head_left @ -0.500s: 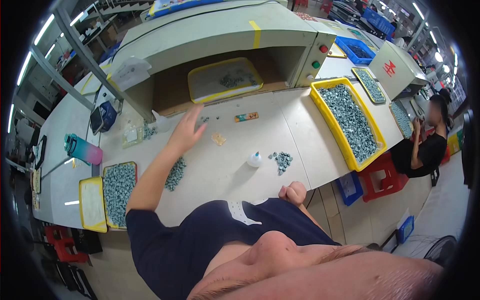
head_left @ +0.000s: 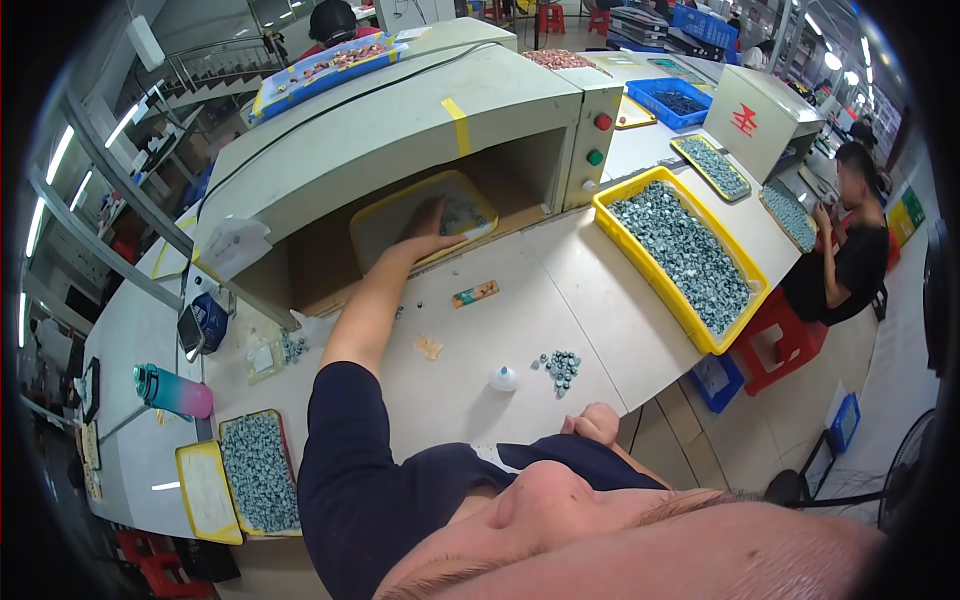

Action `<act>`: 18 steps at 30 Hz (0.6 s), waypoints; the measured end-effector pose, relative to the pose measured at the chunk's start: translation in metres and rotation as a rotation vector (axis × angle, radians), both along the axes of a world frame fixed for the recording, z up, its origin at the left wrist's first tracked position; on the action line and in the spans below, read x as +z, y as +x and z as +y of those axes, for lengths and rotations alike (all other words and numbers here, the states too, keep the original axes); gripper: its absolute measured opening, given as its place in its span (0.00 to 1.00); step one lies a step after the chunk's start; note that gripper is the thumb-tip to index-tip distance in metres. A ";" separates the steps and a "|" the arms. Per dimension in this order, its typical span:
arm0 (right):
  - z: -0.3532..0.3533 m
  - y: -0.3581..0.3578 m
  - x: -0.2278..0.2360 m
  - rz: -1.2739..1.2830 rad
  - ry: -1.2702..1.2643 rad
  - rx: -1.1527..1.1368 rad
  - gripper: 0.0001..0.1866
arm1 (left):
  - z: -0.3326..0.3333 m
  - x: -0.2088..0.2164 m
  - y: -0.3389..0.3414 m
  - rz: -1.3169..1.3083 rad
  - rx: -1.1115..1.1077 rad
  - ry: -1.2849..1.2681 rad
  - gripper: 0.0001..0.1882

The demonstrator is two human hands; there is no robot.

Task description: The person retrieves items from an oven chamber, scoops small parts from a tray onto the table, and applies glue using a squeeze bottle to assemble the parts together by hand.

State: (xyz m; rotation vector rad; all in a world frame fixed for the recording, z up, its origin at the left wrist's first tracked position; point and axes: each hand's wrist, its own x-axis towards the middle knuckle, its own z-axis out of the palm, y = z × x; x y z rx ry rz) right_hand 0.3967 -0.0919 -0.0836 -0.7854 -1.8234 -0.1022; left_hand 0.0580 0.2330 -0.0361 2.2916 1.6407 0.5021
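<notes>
Yellow tray [head_left: 385, 225], flat in machine opening, prob. grey parts

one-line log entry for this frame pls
left hand: reaching onto yellow tray inside machine opening | right hand: fist at table edge, empty

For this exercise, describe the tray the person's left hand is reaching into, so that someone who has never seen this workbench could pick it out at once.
Find the big beige machine at the back of the bench, with an open recess in its front. Inside that recess lies a shallow yellow-rimmed tray, and the left hand rests in it. Unlike the deep yellow crate of grey-green parts to the right, it is nearly empty and sits under cover.
</notes>
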 end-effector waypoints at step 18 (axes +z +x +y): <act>0.002 -0.003 -0.001 -0.035 0.001 -0.048 0.16 | 0.049 -0.021 0.058 -0.051 -0.213 0.354 0.15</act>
